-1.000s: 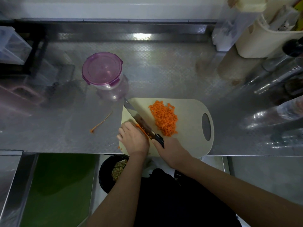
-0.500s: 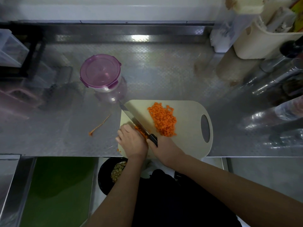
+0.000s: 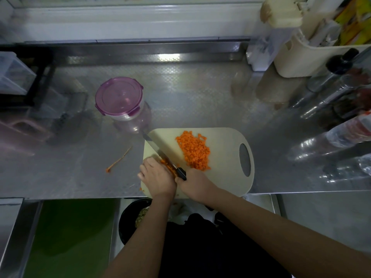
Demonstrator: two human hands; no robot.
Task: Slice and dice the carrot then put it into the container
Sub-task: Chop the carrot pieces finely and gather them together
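Head view, lidded container (image 3: 120, 97) beyond cutting board (image 3: 224, 141), carrot strip (image 3: 119, 159) left

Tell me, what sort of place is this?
Most likely a kitchen, perhaps a commercial one: a stainless steel counter, a cutting board with diced carrot, and a knife in use.

Knife (image 3: 158, 150): moved left along the carrot (image 3: 167, 166), lower centre of the frame, nearer the left hand (image 3: 157, 177).
Right hand (image 3: 195, 185): drawn in close beside the left.

Bare forearms (image 3: 261, 214); blk top (image 3: 200, 255)
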